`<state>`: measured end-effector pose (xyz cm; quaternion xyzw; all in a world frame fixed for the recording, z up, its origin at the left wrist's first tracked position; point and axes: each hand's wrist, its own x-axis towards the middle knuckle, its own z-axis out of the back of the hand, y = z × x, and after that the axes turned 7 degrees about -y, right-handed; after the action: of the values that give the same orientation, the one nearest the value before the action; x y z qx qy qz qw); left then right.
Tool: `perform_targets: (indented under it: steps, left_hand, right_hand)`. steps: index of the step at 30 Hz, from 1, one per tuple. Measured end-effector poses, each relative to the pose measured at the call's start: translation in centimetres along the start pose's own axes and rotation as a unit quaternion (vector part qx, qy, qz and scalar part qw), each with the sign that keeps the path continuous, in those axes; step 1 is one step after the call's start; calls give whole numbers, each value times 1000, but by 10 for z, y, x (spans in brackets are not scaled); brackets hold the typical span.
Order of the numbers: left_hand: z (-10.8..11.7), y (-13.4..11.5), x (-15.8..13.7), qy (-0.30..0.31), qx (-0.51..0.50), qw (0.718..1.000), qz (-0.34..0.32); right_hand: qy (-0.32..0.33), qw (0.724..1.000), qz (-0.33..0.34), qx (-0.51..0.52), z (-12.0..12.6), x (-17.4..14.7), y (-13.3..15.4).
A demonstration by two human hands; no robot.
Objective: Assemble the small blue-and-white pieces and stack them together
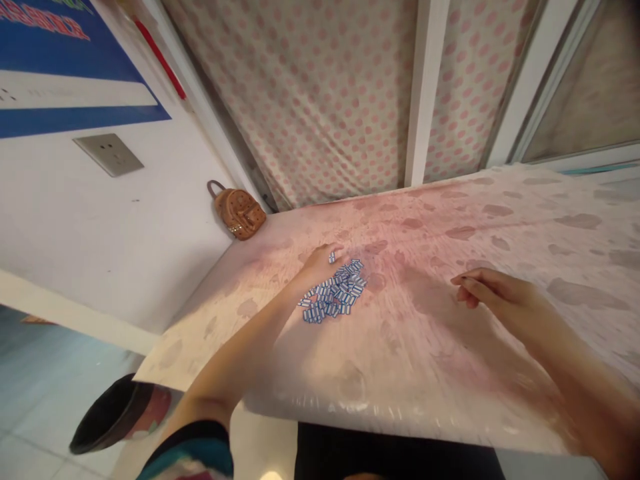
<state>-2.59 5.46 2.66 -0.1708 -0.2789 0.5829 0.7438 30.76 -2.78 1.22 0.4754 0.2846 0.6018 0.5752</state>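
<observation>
A heap of small blue-and-white rectangular pieces (335,293) lies loosely spread on the cloth-covered table (350,380). At the heap's far edge is my left hand (320,259), its fingers closed around one such small blue-and-white piece (332,257). My right hand (493,290) hovers over the table, well to the right of the heap and apart from it. Its thumb and index finger are pinched together, with the other fingers curled in. A tiny dark spot shows at the pinched tips, too small to name.
A small brown backpack (243,213) stands at the table's far left corner against the wall. Behind the table hangs a dotted curtain (325,100) with a white frame post (425,93). A dark bin (113,413) stands on the floor below the left edge.
</observation>
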Motion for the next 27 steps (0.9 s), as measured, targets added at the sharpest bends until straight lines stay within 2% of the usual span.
perform_targets:
  steps: [2,4,6,8,13,15,18,20,23,27]
  left_hand:
    - [-1,-1,-44,-3,83,996,-28]
    - [-9,-6,-81,63,133,989,-29]
    - [-19,-16,-105,101,165,980,-40]
    - [-29,-29,-116,127,166,976,-66]
    - [-37,-48,-116,174,128,968,-125]
    - [-34,-43,-115,161,133,972,-106]
    - [-29,-30,-110,127,170,977,-26]
    - [-28,-24,-102,114,184,976,0]
    - [-32,-22,-89,111,171,979,-8]
    - [-44,-27,-71,102,153,983,-15]
  right_hand:
    - [7,1000,-4,1,0,0,1]
    - [7,1000,-7,2,-1,0,1]
    - [8,1000,-12,7,-1,0,0]
    - [10,1000,-16,12,-2,0,-1]
    - [19,999,-36,11,-3,2,-4]
    - [24,999,-44,14,-4,4,-8]
    - [24,998,-46,30,-6,7,-13]
    - [20,998,-44,42,-10,9,-14]
    - [38,998,-27,50,-21,11,-7]
    - [85,996,12,39,-46,17,18]
